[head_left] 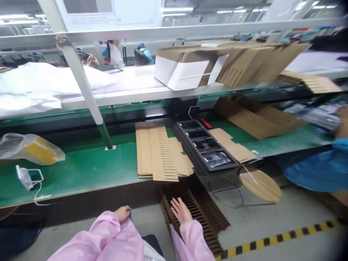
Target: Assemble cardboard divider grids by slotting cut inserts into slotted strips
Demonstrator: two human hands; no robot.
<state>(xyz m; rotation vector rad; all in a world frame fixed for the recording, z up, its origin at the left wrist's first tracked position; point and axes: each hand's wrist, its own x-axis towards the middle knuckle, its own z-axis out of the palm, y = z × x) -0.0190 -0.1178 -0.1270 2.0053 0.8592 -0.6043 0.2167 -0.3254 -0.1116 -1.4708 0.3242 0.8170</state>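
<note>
My right hand (181, 211), in a pink sleeve, has its fingers spread over a slotted cardboard divider box (201, 206) below the table edge. No object shows in that hand. My left hand (123, 213) is near my lap, its fingers curled; what they hold, if anything, is hidden. Ahead of my hands lies a stack of slotted cardboard sheets (159, 152) on the green table (89, 168). A black tray (203, 145) with several dark, shiny flat pieces stands to the right of the stack.
A wooden stool (259, 185) stands right of the box. A person's blue sleeve (312, 170) is at far right. A white fan (25, 177) and bagged yellow item (40, 149) lie at left. Cardboard boxes (185, 69) fill the shelf above.
</note>
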